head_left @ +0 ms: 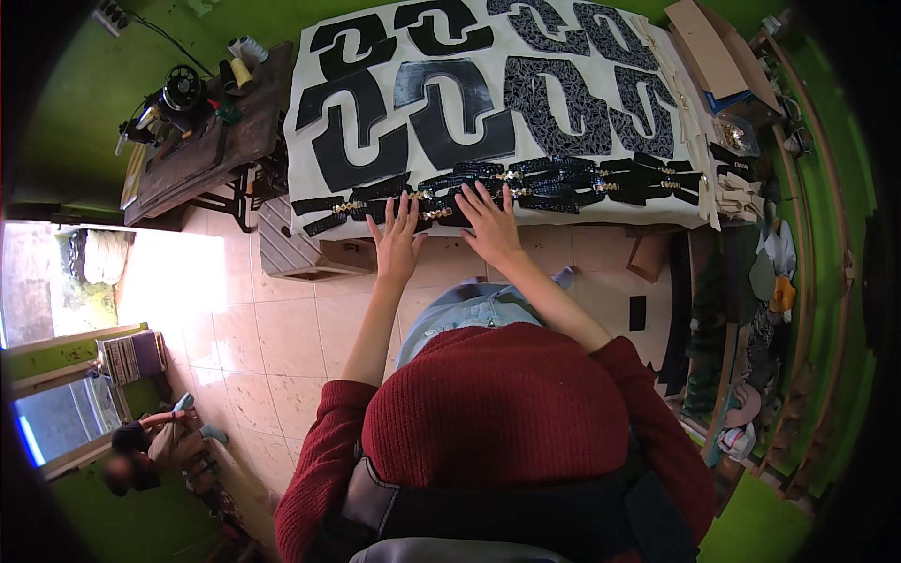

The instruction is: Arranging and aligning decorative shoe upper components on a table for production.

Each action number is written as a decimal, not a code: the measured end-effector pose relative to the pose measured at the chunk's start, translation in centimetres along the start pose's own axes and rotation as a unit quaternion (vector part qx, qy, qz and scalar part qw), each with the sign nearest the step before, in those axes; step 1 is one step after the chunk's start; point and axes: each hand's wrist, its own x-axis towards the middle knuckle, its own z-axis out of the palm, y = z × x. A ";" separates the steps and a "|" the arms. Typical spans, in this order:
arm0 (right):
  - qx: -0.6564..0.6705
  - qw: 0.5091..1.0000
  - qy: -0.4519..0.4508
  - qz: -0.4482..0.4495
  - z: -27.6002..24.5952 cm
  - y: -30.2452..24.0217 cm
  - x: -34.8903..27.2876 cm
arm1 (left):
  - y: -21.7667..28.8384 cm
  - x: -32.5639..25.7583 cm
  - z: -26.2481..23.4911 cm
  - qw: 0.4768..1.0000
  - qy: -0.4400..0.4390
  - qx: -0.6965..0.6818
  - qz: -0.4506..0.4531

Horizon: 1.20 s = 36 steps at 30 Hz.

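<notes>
A row of shiny black textured straps (554,186) with gold-coloured metal fittings lies along the near edge of a table (563,218) with a white cover. My left hand (398,242) rests at this edge, fingers spread over the left part of the row. A little to its right is my right hand (492,227), also flat with fingers apart, touching the straps near the middle. Neither hand grips anything. Beyond the straps lie several curved, U-like cut pieces: plain black ones (328,155) on the left and grey-and-black patterned ones (587,113) on the right.
At the left, a dark wooden bench (202,150) carries a sewing machine (183,87) and thread cones (242,73). An open cardboard box (713,47) stands at the table's far right. Below the table's left end sits a grey crate (300,249). Another person (174,441) sits at lower left.
</notes>
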 end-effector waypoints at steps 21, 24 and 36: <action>0.080 0.990 0.093 0.071 -1.7 0.9 -2.0 | 5.5 -0.6 -0.6 0.997 0.028 -0.075 -0.012; 0.094 0.985 0.108 0.096 -2.4 1.6 -2.2 | 7.4 0.8 -1.1 0.996 0.024 -0.084 0.014; 0.098 0.973 0.137 0.160 -6.9 7.1 -4.2 | 17.5 7.4 -1.2 0.986 -0.023 -0.058 0.152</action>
